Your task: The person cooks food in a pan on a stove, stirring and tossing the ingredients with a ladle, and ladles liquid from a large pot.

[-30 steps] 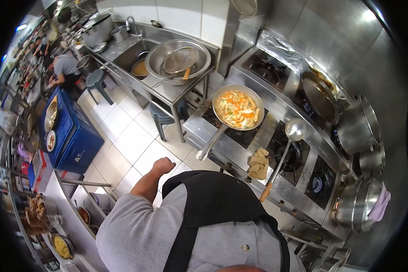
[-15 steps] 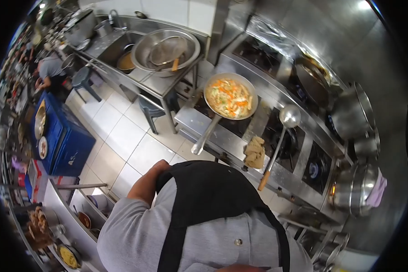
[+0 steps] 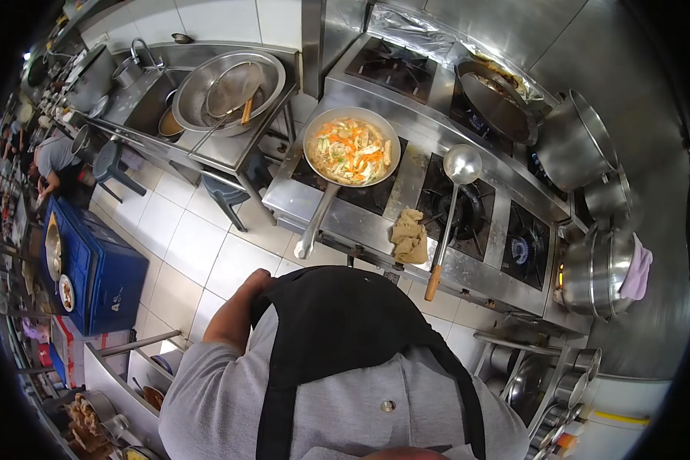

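Observation:
My left hand (image 3: pixel 258 281) shows only in part beside the black apron (image 3: pixel 337 330); its fingers are hidden. My right hand is out of sight. Ahead on the stove, a frying pan (image 3: pixel 307 239) holds a mix of orange strips and pale pieces (image 3: pixel 353 149). Its long handle points toward me, and neither hand is seen touching it. To its right, a crumpled tan cloth (image 3: pixel 410 238) rests on the stove's front edge. A metal ladle (image 3: pixel 463 164) with a wooden handle lies across a burner, its handle jutting past the edge.
A blue flame burns on the right burner (image 3: pixel 523 249). Large pots (image 3: pixel 575 142) and a wok (image 3: pixel 497 103) line the back and right. A steel basin (image 3: pixel 272 69) with a strainer stands by the sink. Left are a blue cooler (image 3: pixel 115 264), stools (image 3: pixel 115 165) and a bent-over person (image 3: pixel 57 157).
My view has turned, so the stove and pan appear farther left and more of the right shelf shows. The pan, cloth and ladle keep their places on the stove.

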Demonstrator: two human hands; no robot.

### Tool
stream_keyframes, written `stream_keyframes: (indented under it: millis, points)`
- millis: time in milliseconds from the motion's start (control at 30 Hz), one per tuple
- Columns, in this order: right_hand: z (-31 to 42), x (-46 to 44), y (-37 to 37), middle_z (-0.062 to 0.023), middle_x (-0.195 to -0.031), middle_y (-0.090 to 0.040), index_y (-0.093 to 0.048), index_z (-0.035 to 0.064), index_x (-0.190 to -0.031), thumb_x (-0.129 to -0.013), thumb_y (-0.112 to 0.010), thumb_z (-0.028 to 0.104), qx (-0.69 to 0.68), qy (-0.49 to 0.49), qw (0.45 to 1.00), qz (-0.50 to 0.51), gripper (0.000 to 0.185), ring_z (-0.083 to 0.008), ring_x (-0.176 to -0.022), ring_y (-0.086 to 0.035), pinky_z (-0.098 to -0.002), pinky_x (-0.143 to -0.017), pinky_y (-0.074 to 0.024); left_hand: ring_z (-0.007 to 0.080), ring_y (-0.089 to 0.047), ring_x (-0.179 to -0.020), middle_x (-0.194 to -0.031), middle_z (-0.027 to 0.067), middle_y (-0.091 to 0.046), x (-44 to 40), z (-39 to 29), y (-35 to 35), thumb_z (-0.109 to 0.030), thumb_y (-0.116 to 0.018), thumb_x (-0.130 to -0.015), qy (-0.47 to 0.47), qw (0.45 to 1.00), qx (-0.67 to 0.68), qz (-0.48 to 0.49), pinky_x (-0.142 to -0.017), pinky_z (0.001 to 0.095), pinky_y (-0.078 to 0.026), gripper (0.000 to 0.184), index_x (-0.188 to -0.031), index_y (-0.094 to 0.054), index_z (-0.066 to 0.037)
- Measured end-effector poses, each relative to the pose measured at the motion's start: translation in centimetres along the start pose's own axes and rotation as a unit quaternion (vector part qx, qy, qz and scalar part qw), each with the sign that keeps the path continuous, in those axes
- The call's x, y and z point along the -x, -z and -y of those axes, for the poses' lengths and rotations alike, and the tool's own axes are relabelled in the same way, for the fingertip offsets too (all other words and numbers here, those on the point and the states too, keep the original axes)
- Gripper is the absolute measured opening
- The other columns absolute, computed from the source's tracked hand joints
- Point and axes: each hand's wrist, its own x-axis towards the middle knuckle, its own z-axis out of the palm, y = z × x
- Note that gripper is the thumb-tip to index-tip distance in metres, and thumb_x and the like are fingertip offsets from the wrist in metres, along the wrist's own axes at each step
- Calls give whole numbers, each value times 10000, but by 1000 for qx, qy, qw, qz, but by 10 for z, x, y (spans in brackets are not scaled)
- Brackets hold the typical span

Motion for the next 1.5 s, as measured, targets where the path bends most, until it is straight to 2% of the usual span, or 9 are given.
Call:
stream_keyframes:
  millis: [67,967,1033,1067,1100,1233,1300,1367,1500]
  points:
    - [10,7,5,-220,-911,-706,-722,33,-866,-894,-589,328,2,-11,1000,4,325,-383,-877,-689,-474,-776,-529,365,-679,-1056,-1056,235,-717,13,-17,12,-478,-597,-875,46,998,51,-1,-920,436,-534,504,-967,-756,-9]
    - [44,11,13,-214,-865,-704,-713,45,-782,-851,-615,408,38,-24,999,24,381,-389,-826,-689,-480,-741,-535,352,-691,-1020,-1058,187,-733,-5,-9,22,-417,-604,-873,-19,999,-6,27,-916,421,-540,435,-965,-759,-21]
    - [13,-3,-9,-216,-842,-705,-712,49,-745,-827,-630,461,129,53,990,13,428,-398,-798,-689,-480,-722,-537,322,-727,-876,-952,180,-745,14,-9,44,-350,-588,-892,-183,977,-105,-19,-805,413,-584,377,-944,-742,-10]
    - [13,-3,-8,-218,-831,-705,-712,51,-726,-815,-638,487,146,66,987,17,451,-403,-783,-689,-480,-712,-538,262,-728,-698,-828,168,-734,-2,16,31,-261,-581,-894,-117,991,64,-10,-637,380,-598,302,-914,-719,7]
    - [17,-3,-3,-225,-848,-704,-719,54,-743,-816,-636,497,103,35,993,47,457,-404,-796,-690,-480,-717,-538,221,-695,-574,-733,154,-709,26,-11,62,-207,-590,-883,71,970,234,-6,-517,350,-569,264,-839,-702,28]
    - [27,1,2,-234,-890,-714,-752,52,-800,-806,-645,521,46,-19,999,23,481,-374,-834,-708,-463,-758,-548,221,-674,-548,-667,116,-692,31,4,138,-189,-588,-893,85,986,141,30,-494,344,-546,282,-723,-684,14]
    - [31,5,3,-232,-908,-720,-764,53,-821,-804,-645,531,-28,-47,998,-9,493,-365,-851,-713,-456,-774,-550,184,-686,-611,-727,85,-708,51,-12,212,-160,-590,-906,75,948,280,130,-532,323,-559,204,-853,-699,4]
    - [31,8,11,-228,-920,-722,-766,61,-848,-811,-645,516,-35,-70,997,-2,472,-367,-868,-711,-455,-785,-552,172,-693,-665,-755,72,-711,106,-73,295,-163,-619,-926,-66,963,252,-63,-605,302,-563,170,-902,-713,-23]
    - [107,56,82,-219,-945,-725,-770,77,-901,-825,-646,488,-89,-103,991,10,435,-372,-902,-708,-453,-807,-556,140,-634,-979,-1018,32,-685,202,-182,455,-192,-668,-949,-245,838,229,-431,-879,304,-506,208,-1072,-690,-26]
